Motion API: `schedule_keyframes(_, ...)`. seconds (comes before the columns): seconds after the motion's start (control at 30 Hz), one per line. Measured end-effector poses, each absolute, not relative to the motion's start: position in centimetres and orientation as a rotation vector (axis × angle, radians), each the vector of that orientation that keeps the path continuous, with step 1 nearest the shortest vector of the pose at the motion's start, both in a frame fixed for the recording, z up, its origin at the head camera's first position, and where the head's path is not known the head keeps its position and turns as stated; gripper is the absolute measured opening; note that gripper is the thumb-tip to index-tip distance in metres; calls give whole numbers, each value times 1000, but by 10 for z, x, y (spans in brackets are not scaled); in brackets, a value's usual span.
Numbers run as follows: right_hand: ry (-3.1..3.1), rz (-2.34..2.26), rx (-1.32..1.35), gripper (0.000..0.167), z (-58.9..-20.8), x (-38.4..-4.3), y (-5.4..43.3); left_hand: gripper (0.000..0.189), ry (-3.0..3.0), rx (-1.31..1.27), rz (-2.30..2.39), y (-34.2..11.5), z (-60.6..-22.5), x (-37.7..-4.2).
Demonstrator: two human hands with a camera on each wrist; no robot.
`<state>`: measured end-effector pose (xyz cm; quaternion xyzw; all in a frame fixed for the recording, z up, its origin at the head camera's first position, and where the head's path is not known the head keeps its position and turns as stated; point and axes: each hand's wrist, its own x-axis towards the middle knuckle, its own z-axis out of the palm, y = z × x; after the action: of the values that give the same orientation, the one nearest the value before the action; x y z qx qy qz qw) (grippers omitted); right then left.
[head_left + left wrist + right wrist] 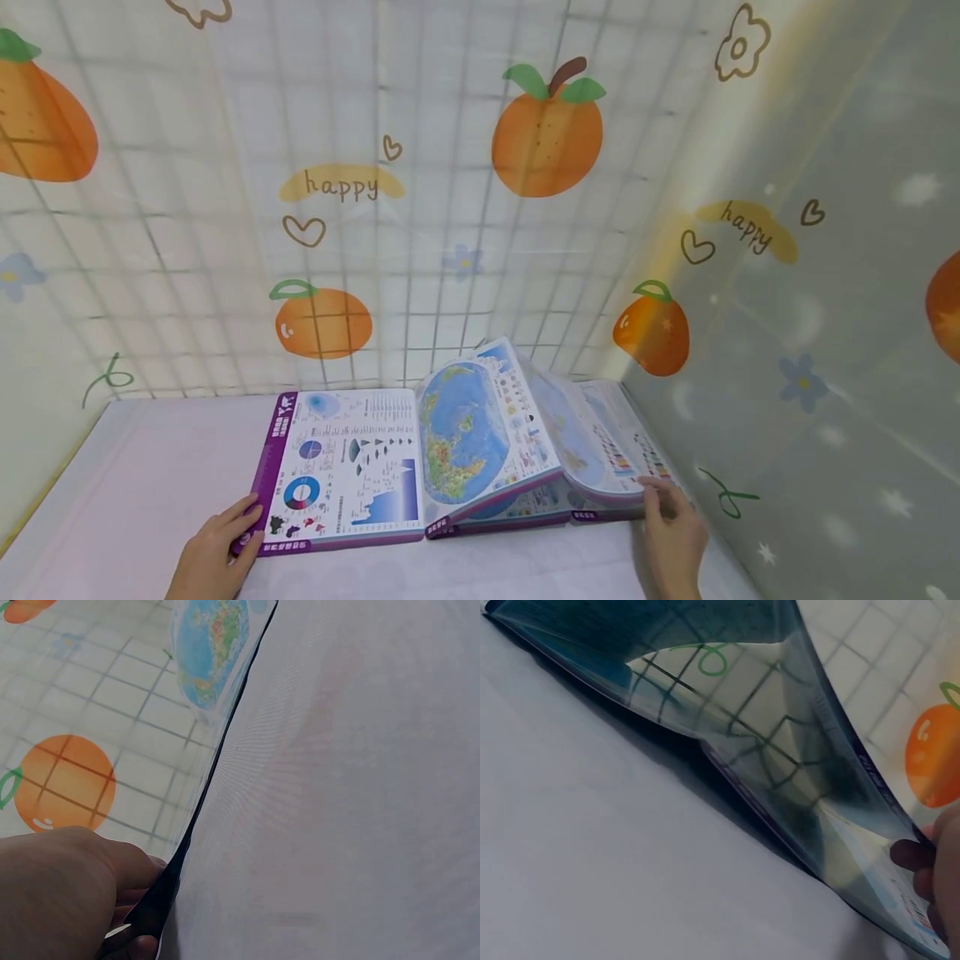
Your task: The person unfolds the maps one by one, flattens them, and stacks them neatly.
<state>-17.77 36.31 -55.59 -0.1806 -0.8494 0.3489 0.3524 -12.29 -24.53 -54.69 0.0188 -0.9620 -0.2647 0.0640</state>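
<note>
A glossy fold-out world map (465, 433) lies partly unfolded on the table in the head view. Its left panel, with a purple border and charts, lies flat, while the middle panels rise in a ridge. My left hand (217, 546) grips the front left corner at the purple border (267, 467). At the far right, my right hand (675, 529) pinches the front right edge of a raised panel (600, 450). In the right wrist view, glossy panels (765, 742) stand apart with a gap between, and fingers (911, 855) hold the edge.
A white cloth-covered table (150, 467) extends left of the map and in front of it. Behind hangs a pale curtain (450, 217) printed with oranges, over a wire grid. Another curtain side (840, 333) closes in at the right, near the right hand.
</note>
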Motion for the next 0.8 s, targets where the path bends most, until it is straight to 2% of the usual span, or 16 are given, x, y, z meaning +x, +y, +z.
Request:
schedule_keyframes(0.47, -2244, 888, -555, 15, -557, -177, 385, 43, -2914, 60, -790, -247, -550, -125)
schedule_keyframes(0.8, -2301, 920, -662, 31, -555, -178, 387, 45, -2915, 72, -796, -247, -551, -125)
